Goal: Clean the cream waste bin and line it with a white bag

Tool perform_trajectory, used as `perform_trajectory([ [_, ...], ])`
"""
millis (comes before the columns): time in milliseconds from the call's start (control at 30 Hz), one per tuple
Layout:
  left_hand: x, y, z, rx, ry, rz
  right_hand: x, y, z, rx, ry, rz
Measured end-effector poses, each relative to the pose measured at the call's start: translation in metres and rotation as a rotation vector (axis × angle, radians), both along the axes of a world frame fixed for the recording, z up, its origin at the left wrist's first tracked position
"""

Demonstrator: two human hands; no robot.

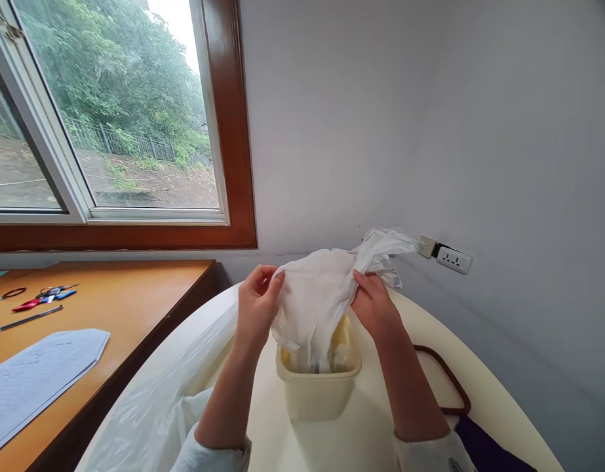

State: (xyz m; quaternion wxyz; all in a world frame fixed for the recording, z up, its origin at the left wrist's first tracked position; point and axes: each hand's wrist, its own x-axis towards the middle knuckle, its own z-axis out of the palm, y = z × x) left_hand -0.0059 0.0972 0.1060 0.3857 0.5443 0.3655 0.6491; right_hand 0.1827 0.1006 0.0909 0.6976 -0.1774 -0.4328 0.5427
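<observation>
A thin white plastic bag (314, 288) is stretched between my two hands above a small cream plastic bin (318, 396). My left hand (257, 298) pinches its upper left edge between thumb and fingers. On the other side my right hand (377, 305) grips the bag's right edge, its thumb pressed against the plastic. The lower part of the bag hangs down into the bin and hides much of its inside. Some clear crumpled material (340, 357) shows at the bin's right inner side. Behind my right hand, more white plastic (388, 242) sticks out toward the wall.
The round cream table (263, 419) carries a translucent plastic sheet (155, 406) on the left. At right lie a brown rounded loop (452, 380) and dark purple cloth (484, 446). A wooden desk (149, 288) holds papers (41, 377) and keys (46, 296). A wall socket (453, 259) is behind.
</observation>
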Motion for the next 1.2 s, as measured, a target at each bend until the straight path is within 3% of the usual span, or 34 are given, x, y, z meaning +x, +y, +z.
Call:
perform_trajectory([
  [133,0.000,-0.011,0.008,-0.190,-0.014,-0.256,-0.009,-0.007,0.002,-0.078,-0.053,-0.079],
  [267,0.003,-0.017,0.011,-0.218,0.165,-0.386,-0.014,-0.012,0.003,-0.147,-0.149,-0.083],
  [333,0.002,-0.015,0.010,-0.199,0.153,-0.330,-0.013,-0.011,0.003,-0.159,-0.164,-0.114],
  [567,-0.016,0.005,0.003,-0.105,-0.163,-0.025,0.011,0.001,-0.003,-0.151,-0.082,-0.243],
  [767,-0.021,0.009,0.004,-0.055,-0.294,0.039,0.022,0.004,-0.004,-0.052,-0.002,-0.315],
  [967,-0.022,0.010,0.005,-0.057,-0.370,0.080,0.024,0.006,-0.004,-0.071,0.055,-0.331],
  [1200,-0.030,0.010,0.009,0.066,-0.478,0.419,0.022,0.008,-0.002,-0.032,0.055,-0.300],
])
